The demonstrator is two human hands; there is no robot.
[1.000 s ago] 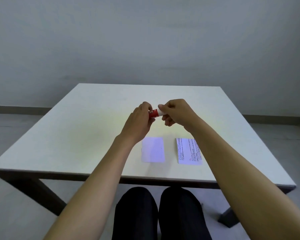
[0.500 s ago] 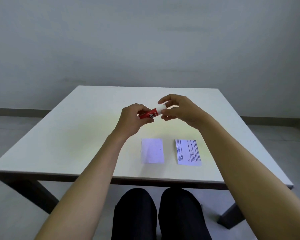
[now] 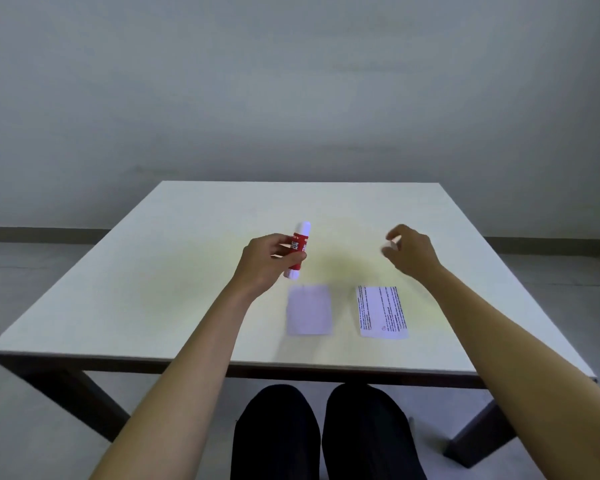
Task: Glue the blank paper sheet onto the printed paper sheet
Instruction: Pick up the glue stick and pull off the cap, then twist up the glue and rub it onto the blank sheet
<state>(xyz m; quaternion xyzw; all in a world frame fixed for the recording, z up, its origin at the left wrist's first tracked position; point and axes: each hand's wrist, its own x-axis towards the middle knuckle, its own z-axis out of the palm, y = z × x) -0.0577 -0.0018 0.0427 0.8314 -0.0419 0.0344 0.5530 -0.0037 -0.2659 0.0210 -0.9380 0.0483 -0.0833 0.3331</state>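
Observation:
My left hand [image 3: 265,263] grips a red and white glue stick [image 3: 298,249], held nearly upright above the table, just beyond the blank paper sheet [image 3: 308,310]. The blank sheet lies flat near the table's front edge. To its right, a small gap away, lies the printed paper sheet [image 3: 381,311] with lines of text. My right hand [image 3: 413,252] hovers beyond the printed sheet, apart from the stick, fingers curled on a small white piece [image 3: 393,243] that looks like the stick's cap.
The white square table [image 3: 187,271] has dark legs and stands against a plain wall. My knees in dark trousers [image 3: 323,431] show under its front edge. A grey floor lies on both sides.
Both hands were together on the glue stick; they have now pulled apart. The left hand tipped the stick upright, and the right hand moved right with the white piece.

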